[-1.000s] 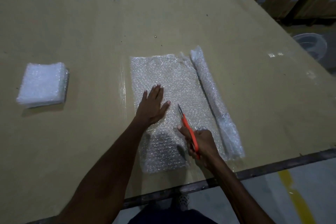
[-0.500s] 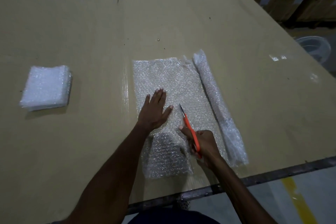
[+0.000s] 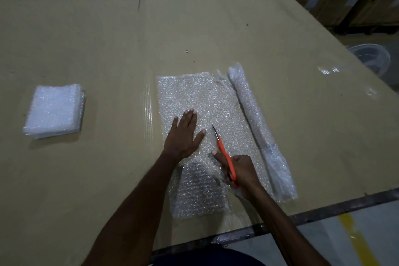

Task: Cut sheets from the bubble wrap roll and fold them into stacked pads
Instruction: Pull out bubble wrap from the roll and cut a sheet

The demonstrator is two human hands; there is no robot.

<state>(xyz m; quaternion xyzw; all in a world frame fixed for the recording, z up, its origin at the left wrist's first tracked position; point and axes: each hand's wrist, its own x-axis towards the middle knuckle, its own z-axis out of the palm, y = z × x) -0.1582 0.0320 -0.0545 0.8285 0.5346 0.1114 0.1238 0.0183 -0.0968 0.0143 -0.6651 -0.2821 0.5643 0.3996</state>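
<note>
Little has shifted over the last second: the scissors [image 3: 223, 153] have crept only slightly forward along their cut, and the left hand [image 3: 185, 134] stays pressed flat where it was.

Right hand [image 3: 241, 171] has its grip clamped round the orange handles; whether the blades are parted or closed cannot be told, since only one thin tip shows. Left hand lies with fingers straight and spread, just left of the blades, pinning the unrolled sheet [image 3: 194, 97] to the bench [image 3: 108, 49]. The bubble wrap roll [image 3: 257, 127] lies just right of the cutting grip, running away from the person, with the sheet drawn out from it to the left.

Judging by this, the step in hand is cutting a sheet free, with the cut roughly halfway up. The next move calls for driving the blades onward parallel to the roll while the flat hand walks ahead to keep the film taut.

Beyond the blade tip the sheet's far edge has bare bench past it, so there is room to finish. Near the right wrist the bench edge is close. Folded pads [image 3: 54, 110] sit stacked well off to the left of both hands.
</note>
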